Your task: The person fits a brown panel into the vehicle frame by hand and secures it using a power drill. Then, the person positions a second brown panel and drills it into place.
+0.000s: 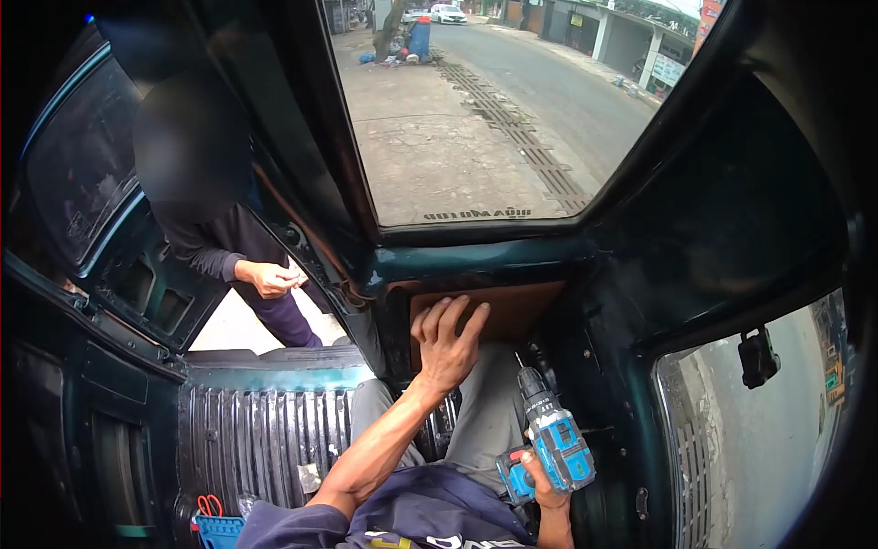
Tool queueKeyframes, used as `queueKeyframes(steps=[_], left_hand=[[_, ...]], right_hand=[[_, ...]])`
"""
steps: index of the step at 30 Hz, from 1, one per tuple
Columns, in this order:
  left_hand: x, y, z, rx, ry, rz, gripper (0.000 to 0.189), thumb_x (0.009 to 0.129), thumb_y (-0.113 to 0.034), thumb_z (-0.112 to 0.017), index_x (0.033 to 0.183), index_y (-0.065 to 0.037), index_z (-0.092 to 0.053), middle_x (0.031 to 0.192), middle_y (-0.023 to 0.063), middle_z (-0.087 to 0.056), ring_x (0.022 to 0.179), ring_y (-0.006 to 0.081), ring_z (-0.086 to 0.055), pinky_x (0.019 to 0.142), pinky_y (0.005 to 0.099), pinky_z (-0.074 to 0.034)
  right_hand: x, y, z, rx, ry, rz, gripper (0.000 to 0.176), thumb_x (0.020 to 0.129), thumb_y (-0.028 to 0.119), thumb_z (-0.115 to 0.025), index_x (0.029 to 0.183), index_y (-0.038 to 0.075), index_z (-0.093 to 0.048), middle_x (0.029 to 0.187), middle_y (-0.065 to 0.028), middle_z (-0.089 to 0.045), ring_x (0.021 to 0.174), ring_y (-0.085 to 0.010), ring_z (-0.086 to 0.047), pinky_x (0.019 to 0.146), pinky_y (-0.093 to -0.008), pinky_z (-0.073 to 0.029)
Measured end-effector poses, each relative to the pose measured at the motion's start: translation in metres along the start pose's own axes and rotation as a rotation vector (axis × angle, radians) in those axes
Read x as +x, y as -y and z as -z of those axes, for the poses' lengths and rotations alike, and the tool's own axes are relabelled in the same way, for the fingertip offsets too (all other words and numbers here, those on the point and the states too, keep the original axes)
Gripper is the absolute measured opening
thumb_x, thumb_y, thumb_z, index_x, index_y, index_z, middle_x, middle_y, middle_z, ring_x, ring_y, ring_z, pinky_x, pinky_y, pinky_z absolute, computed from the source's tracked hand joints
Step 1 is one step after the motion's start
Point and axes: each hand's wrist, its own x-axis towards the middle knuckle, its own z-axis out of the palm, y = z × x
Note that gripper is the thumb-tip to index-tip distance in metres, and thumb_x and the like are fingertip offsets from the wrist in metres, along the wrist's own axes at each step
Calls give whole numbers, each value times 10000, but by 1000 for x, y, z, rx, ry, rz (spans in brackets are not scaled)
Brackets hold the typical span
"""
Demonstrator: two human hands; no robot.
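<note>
Blue-and-black cordless drill (562, 450) at view's 5 o'clock; long axis 5-to-11, bit (520, 360) toward 11, tip hard to make out. Right hand (551, 494) closed round it. Left hand (446, 346), fingers spread, against flat brown panel (517, 309), lower edge partly hidden by grey trousers (489, 403).

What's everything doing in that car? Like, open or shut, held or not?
Left hand: open, fingers spread on the brown panel
Right hand: closed around the drill's handle
Blue drill: held, bit fitted; can't tell if spinning
Brown panel: below the window, touched
Side door: open
Red handles: sticking up, not held
</note>
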Motion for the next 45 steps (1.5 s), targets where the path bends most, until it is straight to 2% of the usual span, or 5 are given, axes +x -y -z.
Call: queueKeyframes(steps=[8,19,25,33,45], left_hand=[[-45,-25,-5,-267,67,355,551,796,-110,-769,1318,-151,-601,1336,159,-504,1256,365,-463,1062,505,-369],[68,-9,-45,239,656,-1072,451,931,-219,-512,1368,-157,-607,1626,92,-341,1551,253,-201,1290,442,-162],[67,-9,-32,292,731,-909,589,955,-229,-426,1537,-138,-408,1685,37,-225,1569,209,-125,1302,404,-71],[55,0,-28,306,653,-842,501,940,-271,-476,1429,-183,-547,1672,-9,-272,1558,177,-170,1278,393,-162],[37,23,4,197,625,-615,623,905,-293,-553,1512,-192,-456,1658,-5,-307,1519,175,-284,1246,381,-247]], right_hand=[[3,-9,0,-28,39,44,609,785,50,-780,1320,-71,-517,993,-90,-689,924,-201,-645,881,-353,-515],[-22,-16,24,-114,23,-65,510,780,66,-796,1238,-31,-595,1115,-127,-662,1031,-277,-620,956,-392,-490],[-28,-25,23,-90,-46,19,555,788,89,-813,1270,-40,-570,1119,-130,-655,1003,-262,-628,922,-382,-504],[-24,-36,26,77,19,-176,534,797,90,-804,1260,-39,-572,1131,-141,-647,1009,-267,-629,923,-385,-500],[30,4,-19,-6,35,289,849,726,241,-897,1388,-70,-466,1163,-177,-672,1008,-246,-705,918,-361,-569]])
